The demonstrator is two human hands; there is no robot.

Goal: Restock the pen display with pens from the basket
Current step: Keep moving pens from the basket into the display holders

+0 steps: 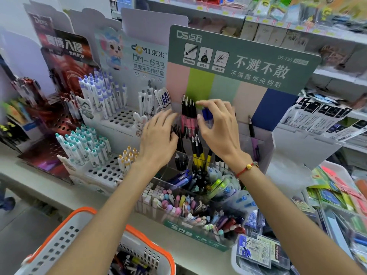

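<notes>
Mid-restock at a stationery counter: the right hand (216, 124) pinches one blue pen (207, 114) between thumb and fingertips at the top tier of the green pen display (238, 62), while the left hand (158, 133), fingers loosely curled, steadies the pink pens (188, 125) there. Two hands, one pen in transit — the basket (65, 241) below holds a blurred pile, so much apparently remains.

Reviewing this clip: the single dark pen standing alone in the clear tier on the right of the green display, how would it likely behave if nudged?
The lone dark pen stands nearly upright with no neighbours beside it, so a nudge would probably tilt it sideways. It looks slim and rigid, likely light. The clear tier wall around it should probably keep it from falling out.
</notes>
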